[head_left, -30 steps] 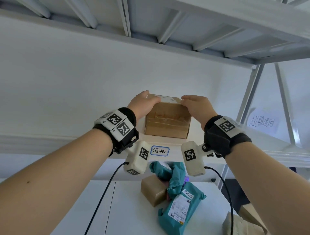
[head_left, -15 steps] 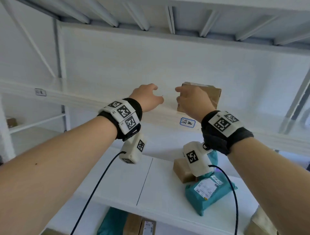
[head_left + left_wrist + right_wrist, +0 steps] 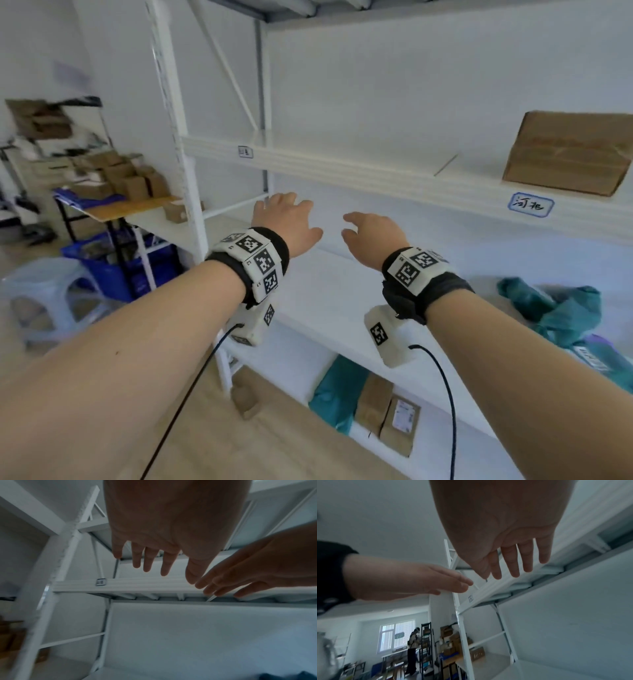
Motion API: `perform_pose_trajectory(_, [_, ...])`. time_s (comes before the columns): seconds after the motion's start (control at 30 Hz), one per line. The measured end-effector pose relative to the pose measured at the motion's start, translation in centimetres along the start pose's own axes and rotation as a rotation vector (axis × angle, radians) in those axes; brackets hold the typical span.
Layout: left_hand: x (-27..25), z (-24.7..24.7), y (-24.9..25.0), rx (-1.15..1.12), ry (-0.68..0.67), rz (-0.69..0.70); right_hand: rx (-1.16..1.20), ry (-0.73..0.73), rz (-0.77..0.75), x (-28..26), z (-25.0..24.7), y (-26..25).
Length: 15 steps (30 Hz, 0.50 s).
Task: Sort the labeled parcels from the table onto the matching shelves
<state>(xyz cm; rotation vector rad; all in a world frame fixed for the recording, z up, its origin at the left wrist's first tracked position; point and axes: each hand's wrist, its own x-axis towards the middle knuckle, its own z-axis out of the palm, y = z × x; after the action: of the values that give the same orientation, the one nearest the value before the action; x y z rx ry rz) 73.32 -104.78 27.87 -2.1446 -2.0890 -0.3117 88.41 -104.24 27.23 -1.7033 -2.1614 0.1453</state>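
Both your hands are free right now — left hand (image 3: 287, 219) and right hand (image 3: 371, 236) are out in front of you with fingers loosely spread, nothing in either one. The wrist views agree: relaxed fingers, bare palms.

What matters for the next grab: the parcels still to sort are off to your right and lower down. The teal mailer bags (image 3: 561, 315) sit in a heap on the white tabletop (image 3: 329, 294), at the right edge of the head view, so your right hand is clearly the nearer one. The heap is crumpled and I can't tell a long axis from here, and any label is too blurry to read.

The brown cardboard box (image 3: 568, 154) is already up on the upper shelf (image 3: 342, 168), above a handwritten blue-bordered tag (image 3: 530, 205) — looks placed, I'd say.

Under the tabletop there's a lower shelf with more parcels (image 3: 373, 407). Further left: wooden floor, a pale plastic stool (image 3: 51, 294), and a cluttered rack of boxes (image 3: 113, 178).
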Motion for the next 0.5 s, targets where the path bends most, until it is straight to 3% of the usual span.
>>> perform_pose_trajectory(0.23, [-0.6, 3.5, -10.0, 0.055, -0.090, -0.132, -0.082, -0.184, -0.050, 4.2, 7.9, -5.8])
perform_pose_trajectory(0.5, [2.6, 6.9, -24.1, 0.047, -0.131, -0.226, -0.126, -0.179, -0.169, 11.6, 16.5, -17.8])
